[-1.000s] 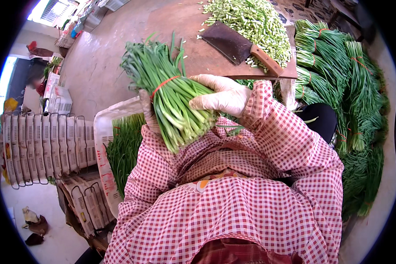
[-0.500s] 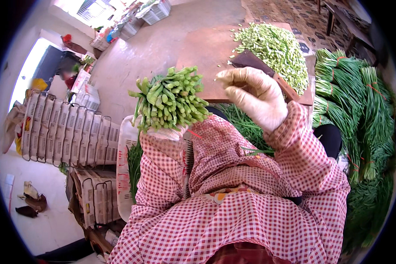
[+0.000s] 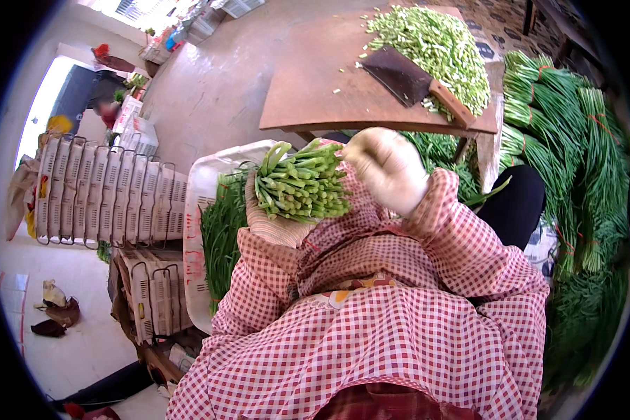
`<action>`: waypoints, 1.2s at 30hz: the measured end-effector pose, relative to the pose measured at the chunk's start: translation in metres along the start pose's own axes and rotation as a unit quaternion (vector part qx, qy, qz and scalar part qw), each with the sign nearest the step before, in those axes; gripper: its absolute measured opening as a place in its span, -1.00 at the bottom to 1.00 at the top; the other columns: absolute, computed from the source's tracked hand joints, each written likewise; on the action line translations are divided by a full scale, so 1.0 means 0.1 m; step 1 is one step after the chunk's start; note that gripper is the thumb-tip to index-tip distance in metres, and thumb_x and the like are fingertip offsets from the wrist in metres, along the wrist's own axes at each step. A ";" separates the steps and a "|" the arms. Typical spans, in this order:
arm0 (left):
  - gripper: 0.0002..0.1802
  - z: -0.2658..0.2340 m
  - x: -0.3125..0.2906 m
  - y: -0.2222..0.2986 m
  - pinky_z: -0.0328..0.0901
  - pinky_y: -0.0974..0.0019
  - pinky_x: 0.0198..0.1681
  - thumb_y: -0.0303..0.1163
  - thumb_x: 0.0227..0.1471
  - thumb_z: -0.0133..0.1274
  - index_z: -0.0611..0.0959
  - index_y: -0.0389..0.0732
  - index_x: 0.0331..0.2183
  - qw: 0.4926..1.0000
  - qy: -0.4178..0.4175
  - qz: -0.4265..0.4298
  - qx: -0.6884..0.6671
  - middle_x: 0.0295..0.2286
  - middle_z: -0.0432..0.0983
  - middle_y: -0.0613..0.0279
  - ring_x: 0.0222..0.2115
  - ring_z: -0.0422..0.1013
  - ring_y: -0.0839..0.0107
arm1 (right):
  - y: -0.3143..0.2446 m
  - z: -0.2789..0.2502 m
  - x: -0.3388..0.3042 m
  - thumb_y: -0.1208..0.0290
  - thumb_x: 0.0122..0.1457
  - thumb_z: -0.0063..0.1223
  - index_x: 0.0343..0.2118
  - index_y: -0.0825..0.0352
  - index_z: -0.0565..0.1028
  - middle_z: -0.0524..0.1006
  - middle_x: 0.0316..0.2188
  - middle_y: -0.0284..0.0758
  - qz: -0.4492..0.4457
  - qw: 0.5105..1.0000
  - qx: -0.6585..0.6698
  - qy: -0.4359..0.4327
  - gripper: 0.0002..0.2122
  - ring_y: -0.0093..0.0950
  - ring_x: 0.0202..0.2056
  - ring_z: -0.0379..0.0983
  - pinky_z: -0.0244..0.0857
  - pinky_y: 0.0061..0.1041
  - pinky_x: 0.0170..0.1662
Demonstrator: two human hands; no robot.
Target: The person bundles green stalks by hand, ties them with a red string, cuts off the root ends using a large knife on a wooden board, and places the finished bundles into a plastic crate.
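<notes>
A thick bundle of green vegetable stalks (image 3: pixel 304 183), cut ends facing right, rests in my left hand (image 3: pixel 276 222). That hand wears a striped knit glove and wraps the bundle from below; most of its fingers are hidden. My right hand (image 3: pixel 387 171), in a pale glove, is curled closed close to the bundle's right side. Motion smears it, and whether anything sits in its fingers does not show. Beyond my lap, a dark-bladed cleaver (image 3: pixel 399 75) with a wooden handle lies on a brown wooden board (image 3: pixel 308 94), beside a heap of chopped green pieces (image 3: pixel 434 45).
A white basket (image 3: pixel 197 238) with long green leaves stands left of my lap. Bundled long greens (image 3: pixel 560 140) with red ties pile up at the right. Stacked crates (image 3: pixel 105 189) stand far left. Loose greens (image 3: pixel 441 154) lie under the board's front edge.
The bundle has come lower and to the right, tilting so its cut ends face right. My right hand has moved left and down towards it, its fingers curling in. The view has shifted.
</notes>
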State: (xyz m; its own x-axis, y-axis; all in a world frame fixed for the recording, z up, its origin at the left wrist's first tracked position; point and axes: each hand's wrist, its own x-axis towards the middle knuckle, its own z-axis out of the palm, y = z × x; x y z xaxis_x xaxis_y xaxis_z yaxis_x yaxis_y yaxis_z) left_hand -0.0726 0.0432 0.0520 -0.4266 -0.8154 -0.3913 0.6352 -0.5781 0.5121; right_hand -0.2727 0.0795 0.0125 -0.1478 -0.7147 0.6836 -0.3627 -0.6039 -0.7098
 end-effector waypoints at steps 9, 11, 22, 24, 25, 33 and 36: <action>-0.46 -0.21 0.16 -0.39 0.29 -0.11 0.04 0.16 0.05 -0.05 0.59 -0.05 -0.13 0.996 0.072 -0.046 -0.001 -0.10 0.52 0.13 -0.07 0.42 0.08 | -0.16 -0.25 -0.26 0.44 -0.06 0.31 -0.37 0.31 0.56 0.42 -0.28 -0.31 0.170 0.980 0.030 -0.104 -0.81 -0.44 -0.20 0.36 0.33 -0.44 -0.10; -0.45 -0.14 0.14 -0.40 0.29 -0.12 0.04 0.17 0.05 -0.04 0.59 -0.05 -0.13 0.997 0.063 -0.053 0.008 -0.10 0.52 0.14 -0.08 0.42 0.08 | -0.11 -0.21 -0.32 0.44 -0.07 0.31 -0.37 0.31 0.56 0.40 -0.22 -0.27 0.185 0.977 0.054 -0.094 -0.81 -0.40 -0.15 0.35 0.31 -0.41 -0.04; -0.41 -0.25 0.23 -0.42 0.28 -0.12 0.06 0.21 0.07 -0.10 0.54 -0.06 -0.08 0.995 0.085 -0.050 0.020 -0.07 0.49 0.11 -0.05 0.40 0.08 | 0.00 -0.10 -0.43 0.46 -0.14 0.28 -0.38 0.32 0.62 0.40 -0.21 -0.19 0.176 0.981 0.054 -0.057 -0.80 -0.28 -0.13 0.39 0.34 -0.36 -0.04; -0.41 -0.25 0.26 -0.42 0.28 -0.13 0.06 0.20 0.08 -0.10 0.54 -0.06 -0.08 0.994 0.093 -0.050 0.022 -0.07 0.49 0.11 -0.05 0.40 0.08 | 0.05 -0.10 -0.43 0.46 -0.13 0.29 -0.39 0.32 0.63 0.42 -0.23 -0.22 0.173 0.982 0.059 -0.049 -0.81 -0.30 -0.14 0.39 0.34 -0.38 -0.04; -0.41 -0.24 0.27 -0.43 0.27 -0.13 0.07 0.20 0.08 -0.10 0.54 -0.06 -0.08 0.993 0.101 -0.050 0.023 -0.07 0.48 0.12 -0.04 0.39 0.08 | 0.07 -0.11 -0.43 0.46 -0.12 0.30 -0.38 0.32 0.63 0.43 -0.26 -0.25 0.178 0.980 0.065 -0.054 -0.82 -0.33 -0.16 0.39 0.34 -0.40 -0.06; -0.28 0.02 0.31 -0.49 0.22 -0.14 0.12 0.25 0.12 -0.23 0.48 -0.15 0.03 0.980 0.178 -0.052 0.069 -0.02 0.44 0.03 0.00 0.35 0.05 | 0.20 -0.19 -0.46 0.49 -0.07 0.32 -0.37 0.30 0.67 0.45 -0.34 -0.33 0.293 0.937 0.183 -0.056 -0.84 -0.46 -0.23 0.39 0.34 -0.52 -0.13; -0.25 -0.06 0.38 -0.50 0.19 -0.15 0.14 0.27 0.12 -0.25 0.46 -0.14 0.05 0.982 0.163 -0.066 0.069 0.00 0.42 0.00 0.02 0.34 0.04 | 0.24 -0.21 -0.45 0.51 -0.08 0.31 -0.39 0.31 0.66 0.45 -0.35 -0.33 0.310 0.925 0.209 -0.064 -0.86 -0.47 -0.26 0.40 0.34 -0.53 -0.13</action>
State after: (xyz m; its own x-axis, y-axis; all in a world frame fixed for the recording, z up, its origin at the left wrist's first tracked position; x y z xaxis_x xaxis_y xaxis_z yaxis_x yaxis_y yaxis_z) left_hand -0.1162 0.0413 0.0070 -0.2558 -0.6937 -0.6733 0.4860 -0.6944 0.5307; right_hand -0.2939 0.1046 -0.0312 -0.0886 -0.9893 0.1161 0.1477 -0.1284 -0.9807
